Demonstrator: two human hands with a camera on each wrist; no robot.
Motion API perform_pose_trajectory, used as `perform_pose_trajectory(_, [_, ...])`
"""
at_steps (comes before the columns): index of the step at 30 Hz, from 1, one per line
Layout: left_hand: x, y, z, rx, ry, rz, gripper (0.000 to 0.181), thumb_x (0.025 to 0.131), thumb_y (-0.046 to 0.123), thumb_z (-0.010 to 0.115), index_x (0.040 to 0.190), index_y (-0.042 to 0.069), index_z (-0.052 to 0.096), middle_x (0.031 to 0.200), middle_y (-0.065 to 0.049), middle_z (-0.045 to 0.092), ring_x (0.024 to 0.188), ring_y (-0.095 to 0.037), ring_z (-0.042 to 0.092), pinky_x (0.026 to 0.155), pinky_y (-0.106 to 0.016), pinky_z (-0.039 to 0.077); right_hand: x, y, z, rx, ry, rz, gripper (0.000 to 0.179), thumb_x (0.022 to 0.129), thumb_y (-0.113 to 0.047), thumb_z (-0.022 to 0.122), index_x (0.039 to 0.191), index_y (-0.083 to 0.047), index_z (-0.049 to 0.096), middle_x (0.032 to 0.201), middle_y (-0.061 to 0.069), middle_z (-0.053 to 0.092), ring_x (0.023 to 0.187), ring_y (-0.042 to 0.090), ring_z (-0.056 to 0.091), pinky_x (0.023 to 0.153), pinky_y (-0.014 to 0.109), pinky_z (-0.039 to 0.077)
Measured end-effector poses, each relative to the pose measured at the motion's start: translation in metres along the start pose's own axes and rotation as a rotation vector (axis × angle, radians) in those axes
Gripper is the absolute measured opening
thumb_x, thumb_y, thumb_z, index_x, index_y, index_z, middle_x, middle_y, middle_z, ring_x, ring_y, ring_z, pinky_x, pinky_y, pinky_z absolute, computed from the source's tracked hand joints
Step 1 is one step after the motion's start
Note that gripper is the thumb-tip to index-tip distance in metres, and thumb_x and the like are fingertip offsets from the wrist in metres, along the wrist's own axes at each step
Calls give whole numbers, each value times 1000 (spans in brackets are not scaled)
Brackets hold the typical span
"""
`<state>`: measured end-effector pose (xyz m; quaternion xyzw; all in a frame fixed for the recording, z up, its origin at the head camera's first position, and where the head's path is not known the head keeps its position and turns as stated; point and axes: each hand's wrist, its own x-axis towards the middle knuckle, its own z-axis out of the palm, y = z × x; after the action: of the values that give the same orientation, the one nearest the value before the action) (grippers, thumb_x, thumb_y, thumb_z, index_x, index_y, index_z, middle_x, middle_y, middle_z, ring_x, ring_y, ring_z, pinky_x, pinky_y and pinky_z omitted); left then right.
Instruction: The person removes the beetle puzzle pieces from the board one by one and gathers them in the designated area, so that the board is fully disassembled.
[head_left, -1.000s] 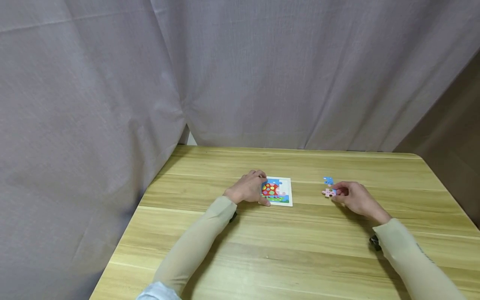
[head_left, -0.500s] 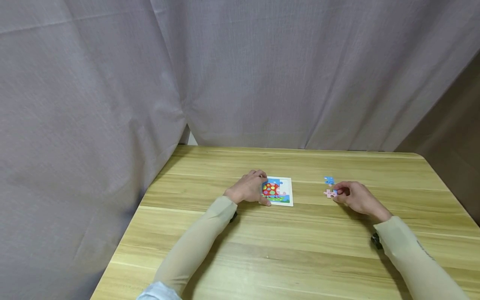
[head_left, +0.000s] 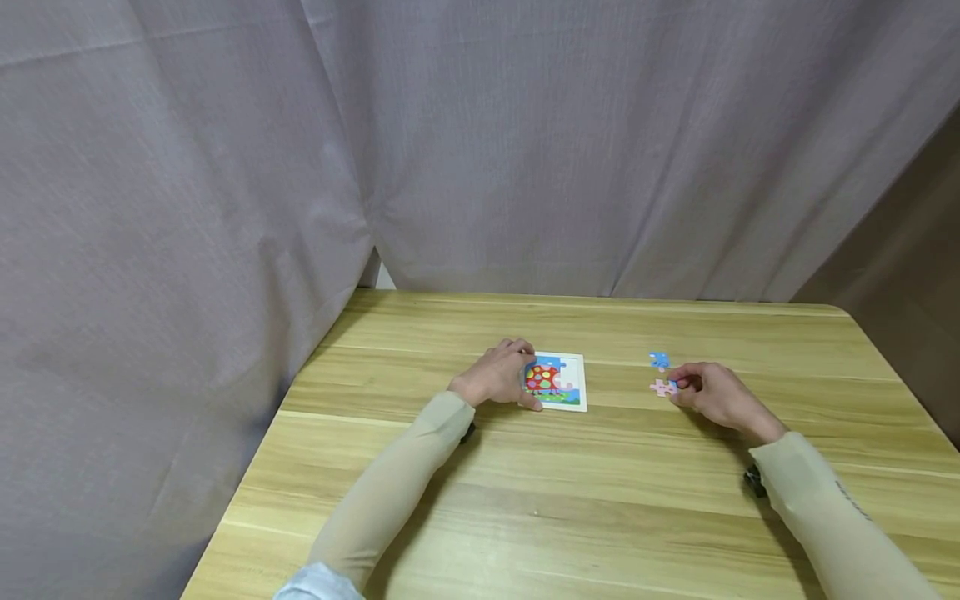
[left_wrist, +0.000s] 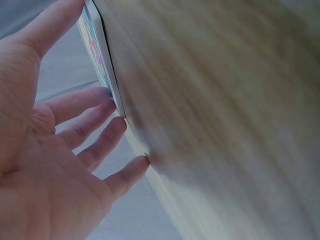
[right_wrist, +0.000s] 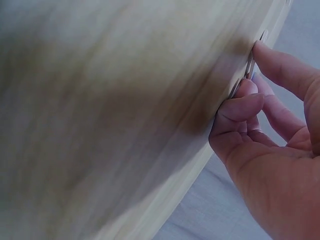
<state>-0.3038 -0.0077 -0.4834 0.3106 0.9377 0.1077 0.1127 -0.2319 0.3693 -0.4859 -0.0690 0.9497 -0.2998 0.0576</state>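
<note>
A small square jigsaw board (head_left: 576, 367) with a white rim lies flat on the table. Its left and lower parts show a red spotted figure on blue and green; the upper right is bare white. My left hand (head_left: 491, 377) holds the board's left side between thumb and fingers, thumb at the near edge. In the left wrist view, fingertips (left_wrist: 120, 124) rest at the board's edge and on the wood. To the right, my right hand (head_left: 718, 398) pinches a pink and blue jigsaw piece (head_left: 662, 387) at its right side, low over the table. Fingers partly hide it.
Just behind the pinched piece lies a blue jigsaw piece (head_left: 659, 360). The wooden table (head_left: 525, 508) runs back to a grey curtain (head_left: 495, 150). More curtain (head_left: 180, 333) hangs along the left edge, and a brown one (head_left: 907, 317) stands at the right.
My right hand and the pink and blue jigsaw piece have shifted very slightly right. The left hand stays on the board, and the blue piece has not visibly been moved.
</note>
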Motion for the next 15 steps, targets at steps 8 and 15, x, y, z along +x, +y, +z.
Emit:
perform_pose_trajectory(8, [0, 1, 0, 4, -2, -6, 88, 86, 56, 91, 156, 12, 60, 165, 1, 49, 153, -23, 45, 129, -42, 43, 0, 0, 0, 2, 9, 16, 33, 96, -6, 77, 124, 10, 72, 103, 14, 72, 88, 15, 58, 70, 19, 46])
perform_pose_trajectory(15, [0, 1, 0, 5, -2, -8, 89, 86, 56, 91, 157, 12, 60, 165, 1, 50, 153, -22, 45, 129, -42, 43, -1, -1, 1, 11, 17, 18, 39, 97, -9, 79, 130, 10, 70, 107, 16, 71, 87, 11, 56, 71, 19, 46])
